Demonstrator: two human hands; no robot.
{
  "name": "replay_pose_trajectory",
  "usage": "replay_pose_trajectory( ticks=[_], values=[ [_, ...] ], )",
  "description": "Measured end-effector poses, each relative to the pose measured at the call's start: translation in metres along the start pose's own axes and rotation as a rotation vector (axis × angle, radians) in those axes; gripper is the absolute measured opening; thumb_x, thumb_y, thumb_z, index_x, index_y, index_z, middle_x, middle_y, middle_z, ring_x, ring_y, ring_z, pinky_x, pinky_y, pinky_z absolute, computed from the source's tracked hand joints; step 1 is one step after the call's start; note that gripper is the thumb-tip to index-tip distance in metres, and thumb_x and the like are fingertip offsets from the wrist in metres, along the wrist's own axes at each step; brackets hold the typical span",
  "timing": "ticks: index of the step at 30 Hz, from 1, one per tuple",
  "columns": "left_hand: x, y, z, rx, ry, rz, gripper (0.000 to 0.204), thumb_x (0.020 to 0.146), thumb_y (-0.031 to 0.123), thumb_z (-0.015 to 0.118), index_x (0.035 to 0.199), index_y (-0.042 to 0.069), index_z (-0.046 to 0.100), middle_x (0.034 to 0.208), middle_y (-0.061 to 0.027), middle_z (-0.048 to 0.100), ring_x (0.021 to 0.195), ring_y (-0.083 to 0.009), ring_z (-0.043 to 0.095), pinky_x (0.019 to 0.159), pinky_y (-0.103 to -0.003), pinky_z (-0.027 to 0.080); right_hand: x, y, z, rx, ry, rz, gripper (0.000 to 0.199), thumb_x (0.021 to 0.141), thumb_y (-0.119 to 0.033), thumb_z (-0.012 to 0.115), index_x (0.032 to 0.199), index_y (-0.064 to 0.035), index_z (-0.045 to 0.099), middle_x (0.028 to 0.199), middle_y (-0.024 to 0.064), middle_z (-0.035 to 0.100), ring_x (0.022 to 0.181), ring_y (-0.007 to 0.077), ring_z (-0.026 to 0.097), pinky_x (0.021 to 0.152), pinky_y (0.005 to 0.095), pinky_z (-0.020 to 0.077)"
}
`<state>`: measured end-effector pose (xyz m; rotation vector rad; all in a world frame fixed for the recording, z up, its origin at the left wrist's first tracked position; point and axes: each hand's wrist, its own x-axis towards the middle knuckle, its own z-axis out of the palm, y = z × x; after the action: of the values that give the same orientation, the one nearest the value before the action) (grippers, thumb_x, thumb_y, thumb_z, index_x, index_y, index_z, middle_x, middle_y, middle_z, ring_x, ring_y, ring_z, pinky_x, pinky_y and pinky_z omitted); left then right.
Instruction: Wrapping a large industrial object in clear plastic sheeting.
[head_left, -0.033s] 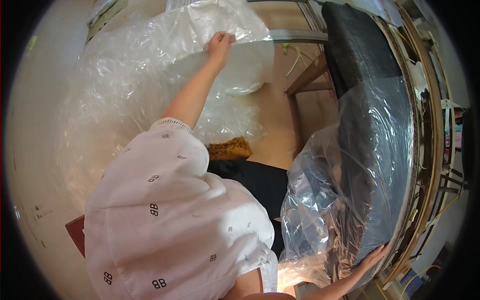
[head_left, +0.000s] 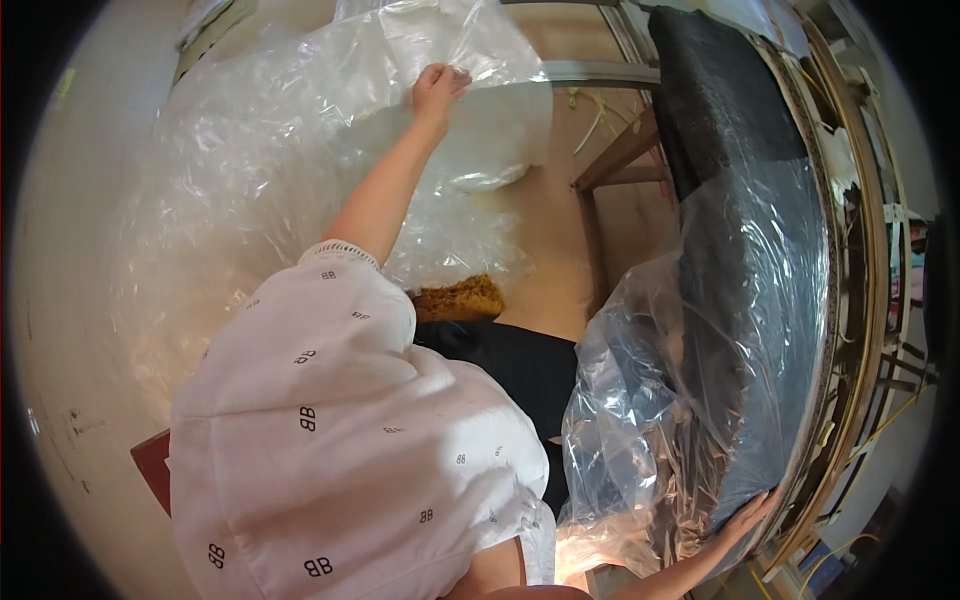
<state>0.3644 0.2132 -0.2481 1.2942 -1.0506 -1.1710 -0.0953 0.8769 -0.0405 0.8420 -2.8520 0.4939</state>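
My left hand (head_left: 437, 92) reaches out to the far side, fingers closed on the edge of a clear plastic sheet (head_left: 300, 120). The sheet spreads in wrinkled folds over the left and falls toward the floor. Low on the right, my right hand (head_left: 748, 512) lies with fingers stretched along a long black padded panel (head_left: 700, 80). Clear plastic film (head_left: 765, 260) covers the panel's nearer part, and its loose end (head_left: 620, 400) bunches up beside my leg. The panel's far end shows bare black. Its underside is hidden.
Under the far end of the panel stand wooden legs (head_left: 590, 240) and a grey rail (head_left: 600, 72). A brown, fibrous block (head_left: 460, 298) rests near my knee. Wooden frames (head_left: 870, 300) line the right side. A dark red corner (head_left: 152, 470) shows at left.
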Motion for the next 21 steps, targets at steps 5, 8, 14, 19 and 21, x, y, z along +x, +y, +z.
replay_pose_trajectory(
  ticks=[5,8,14,19,21],
  values=[
    [-0.034,0.034,-0.024,-0.465,-0.295,-0.082,0.009,0.088,0.017,0.047,0.088,0.009,0.051,0.068,0.0016,0.047,0.053,-0.0087,0.041,0.049,-0.021,0.033,0.033,-0.042,-0.024,0.026,0.187,-0.154,0.052,0.095,-0.041,0.031,0.13,-0.0029,0.039,0.131,0.0194,0.039,0.121,0.0326,0.038,0.098,0.0427,0.0332],
    [-0.118,0.08,0.013,-0.395,-0.359,-0.237,0.016,0.091,0.022,0.046,0.1,0.011,0.054,0.075,0.0051,0.048,0.059,-0.0047,0.04,0.052,-0.019,0.033,0.031,-0.215,-0.028,0.347,0.154,-0.234,0.045,0.095,-0.034,0.034,0.122,-0.0002,0.047,0.119,0.0148,0.05,0.109,0.0252,0.048,0.093,0.0382,0.0384],
    [-0.257,0.156,0.025,-0.568,-1.294,-0.348,0.013,0.093,0.022,0.046,0.094,0.01,0.047,0.075,0.0064,0.04,0.067,-0.0024,0.04,0.057,-0.019,0.034,0.009,-0.43,0.081,1.081,-0.879,-0.135,0.049,0.091,-0.036,0.045,0.125,-0.0014,0.043,0.126,0.0124,0.045,0.111,0.0228,0.048,0.091,0.0359,0.0393],
    [-0.323,0.204,0.029,-0.799,-1.999,-0.189,0.02,0.093,0.023,0.047,0.091,0.003,0.044,0.079,-0.0007,0.043,0.076,-0.0107,0.043,0.068,-0.028,0.038,-0.009,-0.494,0.133,1.076,-1.274,-0.044,0.041,0.088,-0.025,0.053,0.121,-0.0015,0.048,0.111,0.007,0.057,0.096,0.0139,0.053,0.084,0.0278,0.0416],
    [-0.281,0.232,0.009,-0.453,-1.951,0.215,0.017,0.089,0.018,0.052,0.092,0.002,0.046,0.081,-0.0035,0.047,0.076,-0.013,0.047,0.069,-0.028,0.04,-0.004,-0.485,0.13,0.975,-1.101,-0.206,0.03,0.088,-0.019,0.051,0.113,-0.0029,0.055,0.104,0.0035,0.06,0.088,0.0091,0.053,0.077,0.0228,0.0414]
  ],
)
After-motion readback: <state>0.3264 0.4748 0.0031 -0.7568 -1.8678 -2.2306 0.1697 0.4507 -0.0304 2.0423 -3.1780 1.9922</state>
